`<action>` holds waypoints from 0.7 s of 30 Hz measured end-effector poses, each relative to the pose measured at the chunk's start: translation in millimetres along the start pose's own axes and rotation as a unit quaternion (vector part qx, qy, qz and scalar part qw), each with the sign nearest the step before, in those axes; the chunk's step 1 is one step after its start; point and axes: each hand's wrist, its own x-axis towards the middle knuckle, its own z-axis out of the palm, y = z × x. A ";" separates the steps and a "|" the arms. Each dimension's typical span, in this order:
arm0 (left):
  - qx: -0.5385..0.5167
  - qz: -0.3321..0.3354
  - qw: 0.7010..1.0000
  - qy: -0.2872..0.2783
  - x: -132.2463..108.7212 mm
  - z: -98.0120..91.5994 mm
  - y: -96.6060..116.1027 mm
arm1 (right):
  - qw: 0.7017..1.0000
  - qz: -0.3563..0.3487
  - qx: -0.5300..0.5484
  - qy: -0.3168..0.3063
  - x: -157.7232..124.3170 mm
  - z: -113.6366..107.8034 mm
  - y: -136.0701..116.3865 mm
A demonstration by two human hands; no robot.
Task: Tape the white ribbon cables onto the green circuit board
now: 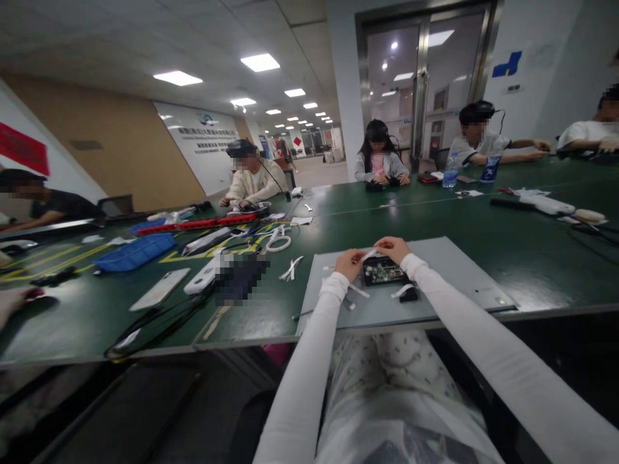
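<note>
Both hands meet over the far edge of a black-framed circuit board (385,272) lying on a grey panel (445,277). A small white strip (371,253) is stretched between them. My left hand (350,263) pinches its left end, and my right hand (393,249) has its fingers closed at the right end. Nearer to me, another white strip (360,292) lies left of the board. A small black part (409,294) with a white strip across it sits at the board's near right.
Left on the green table (261,303) are white strips (291,268), a white phone (160,289), a blue tray (138,252), cables and a white ring (278,243). Bottles (450,171) stand at the far side. Several people sit around the table.
</note>
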 end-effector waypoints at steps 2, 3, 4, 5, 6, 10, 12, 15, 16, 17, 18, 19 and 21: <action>-0.004 -0.005 1.000 0.001 1.0 3.8 0.9 | 1.000 0.014 0.006 0.003 -0.3 -2.1 2.1; -0.007 -0.009 1.000 0.011 1.5 5.5 1.2 | 1.000 0.012 0.007 0.005 -0.3 -3.0 2.8; -0.008 -0.016 1.000 0.017 1.9 7.0 1.5 | 1.000 0.015 0.009 0.008 -0.4 -3.8 3.3; -0.006 -0.025 0.999 0.018 2.1 7.9 2.0 | 1.000 0.024 0.008 0.008 -0.6 -4.8 3.2; -0.004 -0.035 0.999 0.022 2.2 8.4 2.8 | 0.999 0.034 0.004 0.006 -0.8 -5.8 2.7; 0.015 -0.046 0.999 0.001 1.3 4.9 7.8 | 0.997 0.059 -0.028 -0.042 -0.9 -11.9 -4.0; 0.025 -0.035 0.999 -0.012 0.0 0.7 10.5 | 0.996 0.061 -0.041 -0.048 1.4 -15.4 -7.5; 0.023 -0.007 0.999 -0.040 -3.3 -6.3 13.6 | 0.996 0.057 -0.047 -0.045 6.7 -18.3 -8.4; 0.022 0.002 0.998 -0.051 -4.6 -8.4 14.5 | 0.996 0.055 -0.047 -0.045 8.1 -18.3 -7.6; 0.023 0.009 0.998 -0.062 -5.8 -10.3 15.3 | 0.996 0.053 -0.047 -0.046 9.0 -17.9 -6.5; 0.024 0.013 0.997 -0.073 -6.6 -12.1 16.1 | 0.996 0.051 -0.047 -0.049 9.3 -17.2 -5.6; 0.025 0.014 0.996 -0.087 -7.0 -13.9 16.8 | 0.996 0.049 -0.047 -0.053 8.9 -16.5 -4.9; 0.028 0.015 0.992 -0.119 -6.1 -17.7 17.7 | 0.996 0.045 -0.052 -0.065 6.6 -15.5 -5.5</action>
